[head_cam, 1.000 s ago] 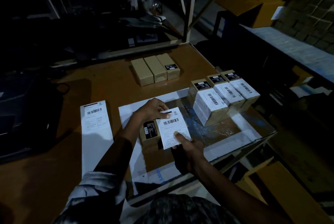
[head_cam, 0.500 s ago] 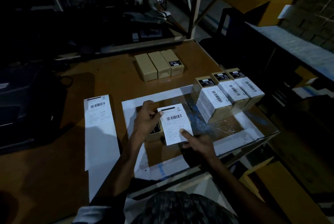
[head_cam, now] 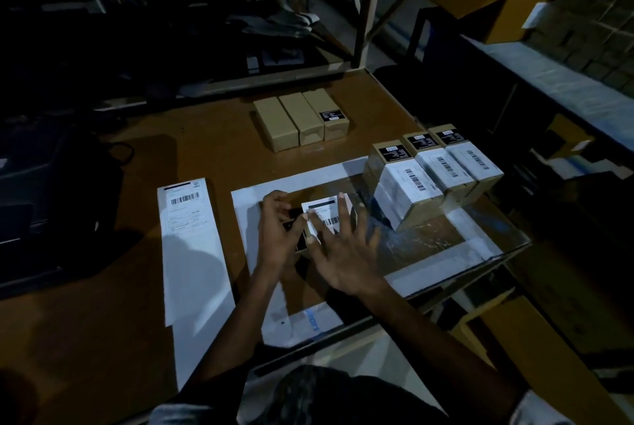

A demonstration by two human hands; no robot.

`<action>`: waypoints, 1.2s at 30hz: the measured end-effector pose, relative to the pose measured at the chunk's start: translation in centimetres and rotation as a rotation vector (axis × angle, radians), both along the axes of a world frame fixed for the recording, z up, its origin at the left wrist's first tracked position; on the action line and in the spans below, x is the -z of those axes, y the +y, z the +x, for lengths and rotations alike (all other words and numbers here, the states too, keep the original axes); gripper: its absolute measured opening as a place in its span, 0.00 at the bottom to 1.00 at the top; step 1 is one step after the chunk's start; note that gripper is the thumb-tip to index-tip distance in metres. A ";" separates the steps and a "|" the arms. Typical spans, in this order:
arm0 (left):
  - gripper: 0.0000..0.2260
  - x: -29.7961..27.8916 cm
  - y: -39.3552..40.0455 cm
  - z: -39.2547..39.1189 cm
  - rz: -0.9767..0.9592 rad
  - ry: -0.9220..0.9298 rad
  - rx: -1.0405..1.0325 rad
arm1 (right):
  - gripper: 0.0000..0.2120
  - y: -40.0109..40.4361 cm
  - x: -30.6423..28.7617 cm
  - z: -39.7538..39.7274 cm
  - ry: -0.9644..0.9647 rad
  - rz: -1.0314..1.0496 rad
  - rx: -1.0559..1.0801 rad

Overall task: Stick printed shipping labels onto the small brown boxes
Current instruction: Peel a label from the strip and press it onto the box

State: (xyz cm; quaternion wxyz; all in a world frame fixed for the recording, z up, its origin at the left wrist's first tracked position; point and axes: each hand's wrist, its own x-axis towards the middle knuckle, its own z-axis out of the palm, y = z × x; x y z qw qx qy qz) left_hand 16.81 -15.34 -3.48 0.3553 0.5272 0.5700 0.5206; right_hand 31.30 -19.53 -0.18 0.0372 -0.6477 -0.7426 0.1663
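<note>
right hand (head_cam: 338, 255) fingers straight, pressing label (head_cam: 322, 215) on box (head_cam: 302, 236), left hand (head_cam: 278, 232) gripping box, long axis unclear

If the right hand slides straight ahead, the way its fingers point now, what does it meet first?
Probably nothing soon: the right hand points up-left over the white shipping label; beyond it lies bare brown table, the three plain brown boxes slightly to the right. Depth is unclear.

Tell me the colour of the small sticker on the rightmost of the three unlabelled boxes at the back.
Black with small white print, on the brown box; head view.
</note>
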 end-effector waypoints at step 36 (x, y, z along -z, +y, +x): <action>0.09 -0.4 -0.4 0.5 0.115 0.430 -0.001 | 0.26 2.9 -0.5 2.2 -0.139 0.028 0.016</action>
